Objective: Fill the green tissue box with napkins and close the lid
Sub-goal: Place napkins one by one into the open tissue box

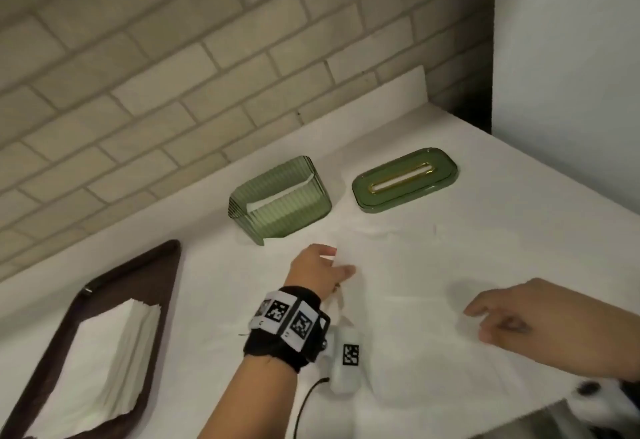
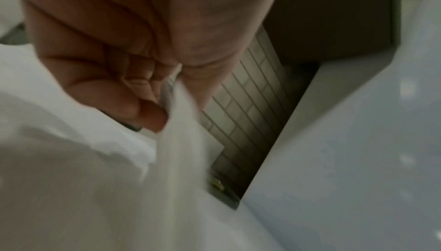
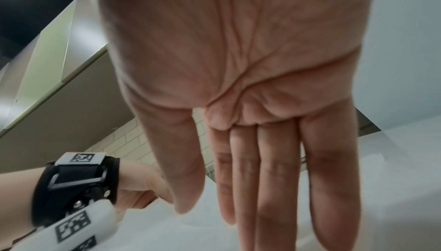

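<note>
Napkin [image 2: 181,142] pinched in our left hand [image 1: 320,270], w/ right hand [image 1: 509,317] flat, empty. Green box [image 1: 280,197] sits far-centre on worktop [image 1: 450,265], lid [image 1: 405,180] off at its right. Next, probably: drop napkin into box.

- A white counter [image 1: 485,265] runs along a brick wall [image 1: 173,57].
- A plain white wall [image 1: 571,57] stands at the right.
- A dark tray [image 1: 114,286] lies on the counter at the left.
</note>
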A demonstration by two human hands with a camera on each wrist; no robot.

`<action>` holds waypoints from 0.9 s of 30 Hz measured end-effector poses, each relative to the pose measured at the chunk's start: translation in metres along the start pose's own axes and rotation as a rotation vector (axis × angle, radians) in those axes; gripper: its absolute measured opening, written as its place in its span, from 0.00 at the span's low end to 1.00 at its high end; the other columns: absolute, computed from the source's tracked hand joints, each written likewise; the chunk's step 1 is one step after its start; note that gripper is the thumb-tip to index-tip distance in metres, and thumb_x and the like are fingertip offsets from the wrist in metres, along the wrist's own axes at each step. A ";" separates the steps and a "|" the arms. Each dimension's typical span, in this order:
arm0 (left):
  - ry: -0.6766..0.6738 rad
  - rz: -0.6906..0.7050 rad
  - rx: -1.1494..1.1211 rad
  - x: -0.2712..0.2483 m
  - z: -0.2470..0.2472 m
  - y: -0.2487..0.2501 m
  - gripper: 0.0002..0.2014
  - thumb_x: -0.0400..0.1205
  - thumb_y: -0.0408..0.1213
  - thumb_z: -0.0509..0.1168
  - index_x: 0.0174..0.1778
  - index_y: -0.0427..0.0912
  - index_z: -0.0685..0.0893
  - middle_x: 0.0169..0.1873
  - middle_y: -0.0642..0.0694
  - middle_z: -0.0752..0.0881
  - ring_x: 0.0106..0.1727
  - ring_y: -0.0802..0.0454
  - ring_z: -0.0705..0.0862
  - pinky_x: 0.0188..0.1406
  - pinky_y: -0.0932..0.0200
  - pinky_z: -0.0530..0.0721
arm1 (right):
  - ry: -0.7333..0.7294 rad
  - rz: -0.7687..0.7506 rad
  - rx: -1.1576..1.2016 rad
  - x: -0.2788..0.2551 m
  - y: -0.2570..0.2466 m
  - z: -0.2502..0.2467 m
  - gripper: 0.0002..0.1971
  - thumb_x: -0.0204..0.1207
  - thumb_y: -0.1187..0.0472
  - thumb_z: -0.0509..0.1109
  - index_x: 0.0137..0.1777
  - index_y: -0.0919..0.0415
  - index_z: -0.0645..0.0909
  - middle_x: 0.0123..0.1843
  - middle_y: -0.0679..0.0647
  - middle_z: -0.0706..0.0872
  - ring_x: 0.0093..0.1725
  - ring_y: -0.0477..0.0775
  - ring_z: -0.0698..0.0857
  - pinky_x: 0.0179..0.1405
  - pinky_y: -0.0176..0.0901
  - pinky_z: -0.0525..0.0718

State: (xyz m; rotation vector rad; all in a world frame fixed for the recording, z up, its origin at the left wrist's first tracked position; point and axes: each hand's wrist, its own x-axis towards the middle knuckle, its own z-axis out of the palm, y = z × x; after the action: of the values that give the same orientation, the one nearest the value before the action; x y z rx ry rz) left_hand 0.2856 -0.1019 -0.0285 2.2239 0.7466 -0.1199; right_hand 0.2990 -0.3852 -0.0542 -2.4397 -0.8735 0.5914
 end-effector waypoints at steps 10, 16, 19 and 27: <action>0.123 0.107 -0.036 -0.028 -0.007 -0.049 0.18 0.82 0.41 0.64 0.30 0.38 0.69 0.28 0.41 0.70 0.33 0.48 0.70 0.36 0.55 0.66 | 0.023 0.094 0.086 0.017 -0.035 -0.014 0.14 0.76 0.47 0.68 0.59 0.49 0.84 0.53 0.45 0.86 0.52 0.42 0.84 0.57 0.36 0.82; 0.068 0.071 -0.379 -0.046 -0.027 -0.069 0.12 0.82 0.39 0.64 0.32 0.42 0.81 0.26 0.56 0.77 0.33 0.54 0.72 0.34 0.61 0.67 | 0.101 0.174 0.172 0.050 -0.068 -0.015 0.38 0.74 0.39 0.67 0.80 0.52 0.61 0.69 0.50 0.78 0.64 0.50 0.80 0.59 0.39 0.76; 0.039 0.087 -0.470 -0.052 -0.038 -0.076 0.10 0.83 0.39 0.63 0.51 0.38 0.86 0.40 0.48 0.81 0.39 0.55 0.75 0.38 0.61 0.70 | 0.108 0.179 0.349 0.069 -0.079 -0.011 0.41 0.72 0.37 0.67 0.80 0.54 0.58 0.67 0.51 0.81 0.61 0.53 0.84 0.61 0.47 0.81; 0.097 0.135 -0.363 -0.056 -0.067 -0.097 0.11 0.86 0.44 0.55 0.50 0.49 0.83 0.39 0.53 0.85 0.43 0.54 0.82 0.40 0.64 0.73 | 0.136 0.024 0.725 0.113 -0.109 -0.026 0.19 0.76 0.65 0.71 0.68 0.63 0.77 0.57 0.56 0.89 0.55 0.55 0.89 0.56 0.50 0.87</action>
State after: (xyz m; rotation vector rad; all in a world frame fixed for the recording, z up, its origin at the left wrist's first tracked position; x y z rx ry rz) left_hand 0.1764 -0.0304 -0.0271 1.9343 0.6119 0.1790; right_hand 0.3417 -0.2422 0.0019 -1.8034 -0.4599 0.6092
